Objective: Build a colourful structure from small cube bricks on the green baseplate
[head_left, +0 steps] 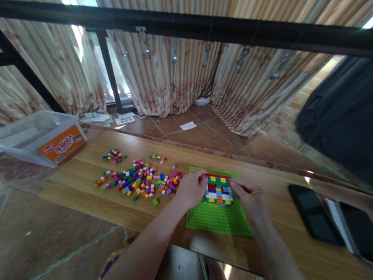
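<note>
A green studded baseplate [216, 220] lies on the wooden table [84, 187] in front of me. On its far half sits a block of small bricks [218, 190] in rows of red, yellow, green, blue and white. My left hand [191, 188] rests at the block's left edge, fingers curled against it. My right hand [252, 197] is at the block's right edge, its fingers pinched at the bricks there. Whether either hand holds a loose brick is hidden. A scatter of small loose bricks [139, 181] in many colours lies left of the plate.
A clear plastic tub [34, 137] with an orange label stands at the table's far left. Two dark phones [314, 215] [368, 238] lie on the right of the table. A dark cloth mass [356, 125] fills the right. Curtains and a black frame bar are behind.
</note>
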`<state>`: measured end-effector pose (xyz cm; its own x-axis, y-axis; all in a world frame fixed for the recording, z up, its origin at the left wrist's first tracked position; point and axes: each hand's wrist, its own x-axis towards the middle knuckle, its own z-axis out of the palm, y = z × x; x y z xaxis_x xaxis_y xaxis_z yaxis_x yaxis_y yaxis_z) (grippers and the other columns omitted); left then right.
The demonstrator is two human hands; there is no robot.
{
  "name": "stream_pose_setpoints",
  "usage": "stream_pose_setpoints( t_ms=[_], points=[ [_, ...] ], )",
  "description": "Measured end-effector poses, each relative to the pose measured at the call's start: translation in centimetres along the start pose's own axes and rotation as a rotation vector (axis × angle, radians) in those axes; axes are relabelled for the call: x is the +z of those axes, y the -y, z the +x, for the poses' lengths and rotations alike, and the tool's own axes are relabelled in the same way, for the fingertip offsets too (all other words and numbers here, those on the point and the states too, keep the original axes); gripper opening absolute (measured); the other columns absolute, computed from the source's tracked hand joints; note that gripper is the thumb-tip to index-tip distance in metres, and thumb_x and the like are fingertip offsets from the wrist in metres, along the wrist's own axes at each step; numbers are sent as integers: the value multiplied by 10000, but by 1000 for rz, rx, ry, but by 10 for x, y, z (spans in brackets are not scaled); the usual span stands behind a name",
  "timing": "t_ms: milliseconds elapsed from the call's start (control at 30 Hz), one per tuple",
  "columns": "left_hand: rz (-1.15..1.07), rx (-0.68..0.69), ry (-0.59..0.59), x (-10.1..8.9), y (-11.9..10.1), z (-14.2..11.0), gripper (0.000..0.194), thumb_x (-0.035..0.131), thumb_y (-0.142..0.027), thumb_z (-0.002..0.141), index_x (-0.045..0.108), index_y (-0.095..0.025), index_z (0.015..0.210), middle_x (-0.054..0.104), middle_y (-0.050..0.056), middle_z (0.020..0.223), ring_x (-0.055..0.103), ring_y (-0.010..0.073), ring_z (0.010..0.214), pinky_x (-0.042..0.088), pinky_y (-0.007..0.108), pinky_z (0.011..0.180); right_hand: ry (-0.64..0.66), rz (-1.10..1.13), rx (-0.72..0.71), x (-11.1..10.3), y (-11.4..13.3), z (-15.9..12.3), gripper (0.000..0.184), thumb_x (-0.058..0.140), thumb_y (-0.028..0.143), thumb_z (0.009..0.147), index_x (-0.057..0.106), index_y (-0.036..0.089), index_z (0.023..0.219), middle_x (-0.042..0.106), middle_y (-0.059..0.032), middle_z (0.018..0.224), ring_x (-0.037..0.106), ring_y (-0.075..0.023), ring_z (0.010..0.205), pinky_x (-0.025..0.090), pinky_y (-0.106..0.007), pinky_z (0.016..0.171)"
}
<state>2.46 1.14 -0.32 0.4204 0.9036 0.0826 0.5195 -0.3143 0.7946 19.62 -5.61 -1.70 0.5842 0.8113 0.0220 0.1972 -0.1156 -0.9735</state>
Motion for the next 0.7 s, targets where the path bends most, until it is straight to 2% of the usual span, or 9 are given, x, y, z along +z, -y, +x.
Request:
stream_pose_setpoints(
  t_ms=[167, 300, 433, 700],
  points=[
    [2, -4, 6, 0, 0, 0, 311, 476, -213, 878, 665, -152, 1117, 727, 79, 995, 666, 174, 872, 518, 300, 828, 12, 239, 140, 2, -2, 4, 350, 821, 395, 508, 741, 174, 767, 719, -42, 704, 629, -166, 589, 509, -288, 540],
    [-14, -1, 2, -1, 0, 0, 319, 439, -213, 894, 673, -153, 1103, 722, 77, 1051, 660, 182, 956, 505, 304, 879, 64, 321, 231, 0, -3, 7, 384, 824, 388, 537, 736, 197, 858, 703, -15, 691, 611, -131, 564, 481, -249, 516],
    [-36, -37, -17, -1, 0, 2, 350, 380, -212, 917, 682, -153, 1083, 725, 77, 1054, 658, 188, 982, 493, 313, 912, 85, 331, 267, 3, -4, 10, 395, 798, 437, 582, 731, 190, 882, 688, -7, 661, 584, -123, 534, 441, -231, 470],
    [-93, -63, 0, -1, 0, 4, 349, 394, -247, 913, 706, -151, 1036, 735, 64, 1015, 659, 178, 940, 495, 282, 878, 112, 310, 314, 12, 1, 10, 502, 819, 482, 512, 725, 162, 887, 693, -20, 631, 605, -164, 512, 415, -248, 437]
  ],
)
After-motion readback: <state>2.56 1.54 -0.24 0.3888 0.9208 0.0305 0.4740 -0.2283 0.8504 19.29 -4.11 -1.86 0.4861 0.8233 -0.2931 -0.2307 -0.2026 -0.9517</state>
